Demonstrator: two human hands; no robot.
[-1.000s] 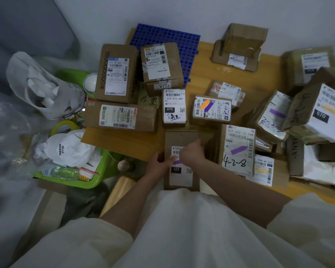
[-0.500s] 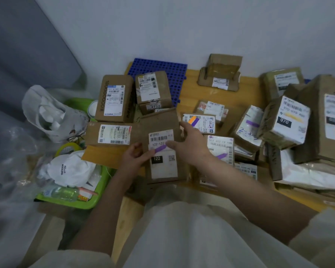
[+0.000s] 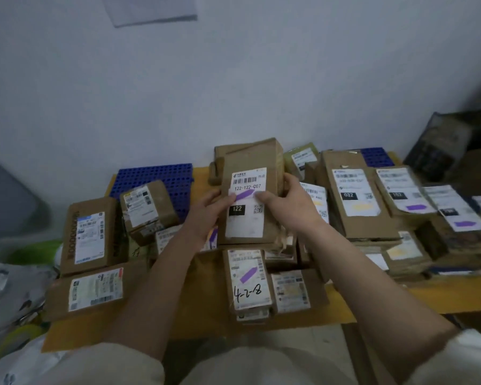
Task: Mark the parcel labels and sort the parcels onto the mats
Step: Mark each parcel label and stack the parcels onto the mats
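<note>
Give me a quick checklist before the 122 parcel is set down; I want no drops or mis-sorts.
1. Both hands hold it: left hand and right hand grip the 122 parcel from opposite sides: ok.
2. Label readable: "122-122-C07" faces up: ok.
3. Label marked: purple stroke across it: ok.
4. Landing spot free: bare part of the blue mat shows behind the other boxes: ok.
5. Which mat takes 122: cannot tell.
6. Right stacks steady: cannot tell, blurred.

The held parcel's label (image 3: 246, 202) reads "122-122-C07" and "122"; nearer the camera from it, a label (image 3: 249, 279) bears handwritten "4-2-8" (black marker); to its right, "032" (image 3: 348, 195).
</note>
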